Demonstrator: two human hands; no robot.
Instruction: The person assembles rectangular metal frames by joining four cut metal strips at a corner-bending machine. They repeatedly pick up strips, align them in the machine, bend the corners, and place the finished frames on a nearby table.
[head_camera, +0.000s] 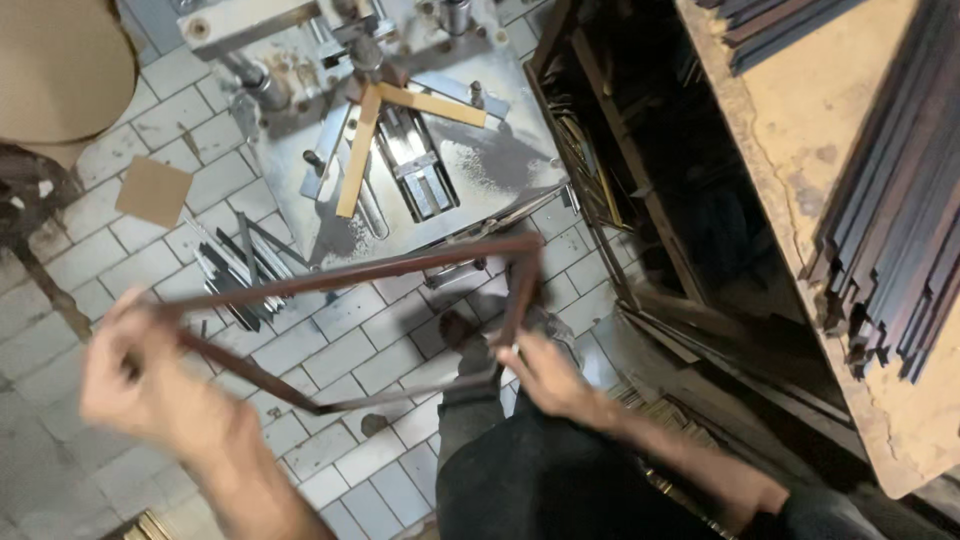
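Holding a thin brown frame (360, 320) in the air above the tiled floor (330, 350), long axis running left to right. Left hand (150, 385) gripping its left corner, blurred; right hand (540, 375) pinching the right side. Hanging just below the metal machine (400, 130).

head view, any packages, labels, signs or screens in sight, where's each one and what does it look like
No labels, signs or screens show.
Nearest to packaging: cardboard square, flat on the tiled floor at upper left, plain brown.
Cardboard sheet, top left corner, large, rounded edge, plain tan.
Both hands, left hand and right hand, hold a thin dark brown frame, which is unmarked.
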